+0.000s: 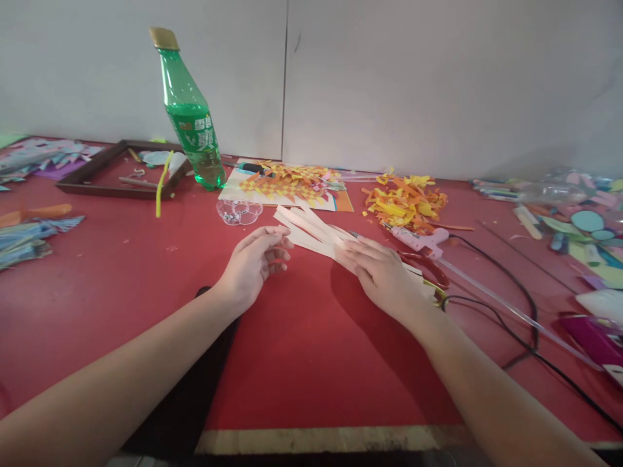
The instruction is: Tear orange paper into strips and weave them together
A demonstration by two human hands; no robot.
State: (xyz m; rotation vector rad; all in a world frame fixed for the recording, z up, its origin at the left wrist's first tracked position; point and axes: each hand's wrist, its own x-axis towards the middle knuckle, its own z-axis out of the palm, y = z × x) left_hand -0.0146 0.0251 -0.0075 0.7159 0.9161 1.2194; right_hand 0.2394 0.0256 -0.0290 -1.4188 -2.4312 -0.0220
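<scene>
Pale paper strips (311, 227) fan out in front of me above the red table. Across their right part lies my right hand (382, 272), its fingers together on the paper; the thumb is partly hidden. My left hand (256, 263) is just left of the strips' near end, fingers loosely curled and apart. I see nothing held in it. Close by the right hand are red-handled scissors (426, 267) and a yellow-green handle (438, 293), both partly covered by the hand and arm.
A green bottle (192, 133) stands at the back left beside a dark frame (97, 189). Orange and yellow paper pieces (406, 202) are piled behind the pink glue gun (421, 240). Its black cord (506, 272) runs right. A dark flat object (195, 383) lies under my left forearm.
</scene>
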